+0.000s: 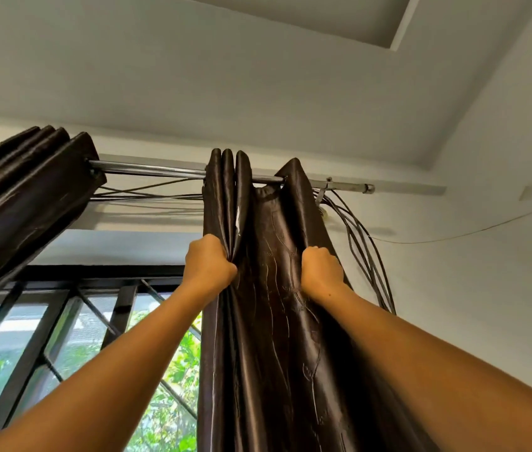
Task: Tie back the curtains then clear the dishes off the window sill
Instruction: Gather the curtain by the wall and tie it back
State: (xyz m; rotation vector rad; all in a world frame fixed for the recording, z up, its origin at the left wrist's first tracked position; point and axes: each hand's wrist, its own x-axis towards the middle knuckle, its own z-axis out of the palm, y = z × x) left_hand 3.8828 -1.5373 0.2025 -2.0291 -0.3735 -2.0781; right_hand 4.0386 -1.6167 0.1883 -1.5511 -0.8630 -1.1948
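- Head view: the left hand [209, 263] is raised high, fingers curled tight round the gathered left folds of the dark brown satin curtain [267, 337].
- The right hand [320, 269] grips the same curtain's right-hand fold at about the same height, fist closed on the cloth.
- This curtain hangs bunched from the shiny metal curtain rod [160, 170], right of the black-barred window [62, 321].
- A second dark brown curtain [26, 190] is bunched at the rod's left end.
- A bundle of grey cables [360, 243] droops by the white wall [486, 288], just right of the held curtain.
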